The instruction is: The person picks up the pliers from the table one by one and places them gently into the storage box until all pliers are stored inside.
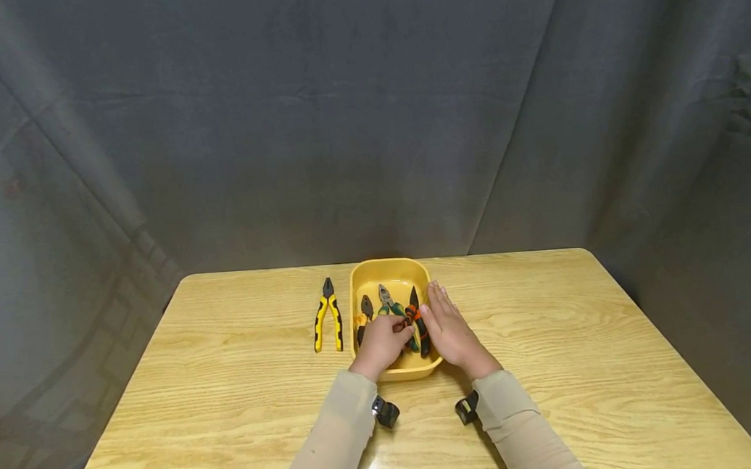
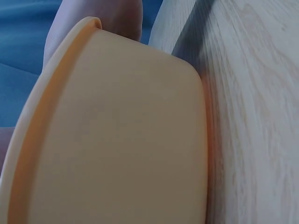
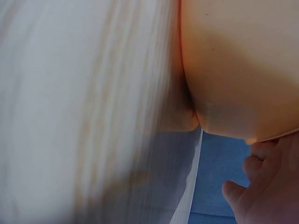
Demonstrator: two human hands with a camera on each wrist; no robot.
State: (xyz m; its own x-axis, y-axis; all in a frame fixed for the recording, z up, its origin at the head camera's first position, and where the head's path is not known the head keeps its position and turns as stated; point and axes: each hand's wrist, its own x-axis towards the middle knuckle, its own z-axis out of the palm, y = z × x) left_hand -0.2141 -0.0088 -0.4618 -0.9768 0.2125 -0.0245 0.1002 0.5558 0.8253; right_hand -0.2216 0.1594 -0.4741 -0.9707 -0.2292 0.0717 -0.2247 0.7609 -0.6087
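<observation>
A yellow plastic tray (image 1: 386, 265) holds several pliers. My left hand (image 1: 381, 341) reaches over its near left part, thumb and fingers pinching a handle of the orange-and-black pliers (image 1: 414, 301), whose dark pointed jaws face away. Beside them lie green-and-yellow pliers (image 1: 386, 296), partly behind my left hand. Yellow-handled pliers (image 1: 367, 308) rest along the tray's left side, their lower part covered. My right hand (image 1: 451, 334) lies along the right rim with straight fingers, its thumb over the edge close to the orange-and-black handle. In the right wrist view, its fingertips (image 3: 233, 190) show beside the tray wall.
Left of the tray, black-and-yellow pliers (image 1: 329, 315) lie on the wooden table (image 1: 229, 390) with handles spread. Grey curtains (image 1: 341, 120) hang behind the table and at both sides. The tray's outer wall (image 2: 126, 121) fills much of the left wrist view.
</observation>
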